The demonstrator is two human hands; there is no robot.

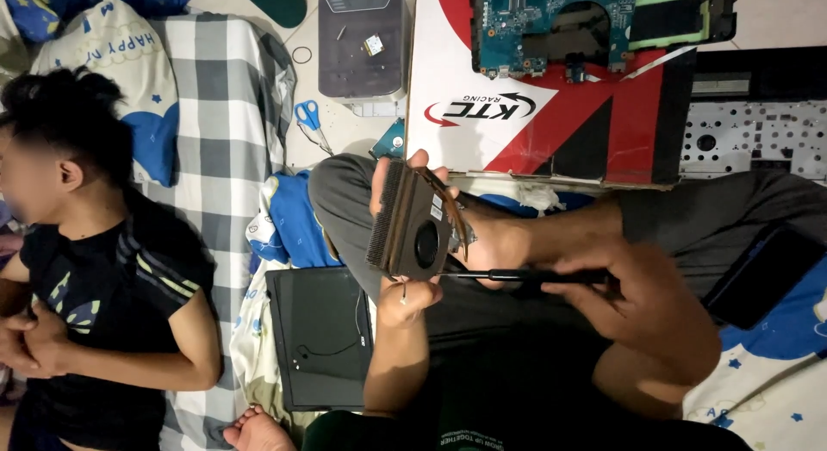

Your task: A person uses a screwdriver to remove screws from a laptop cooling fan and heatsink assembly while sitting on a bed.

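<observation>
Fan-and-heatsink unit (415, 229) already out, well below the circuit board (594, 24), clasped by left hand (405, 292); right hand (642, 300) gripping screwdriver (525, 277) against it.

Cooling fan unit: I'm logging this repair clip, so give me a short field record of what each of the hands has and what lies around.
left hand: holds the cooling fan unit upright by its edges
right hand: grips a black screwdriver, tip at the fan unit
circuit board: lies on a red and white cardboard sheet
scissors: blue-handled, on the floor
laptop panel: dark, flat, beside the left forearm
bystander: another person lies at the left
</observation>
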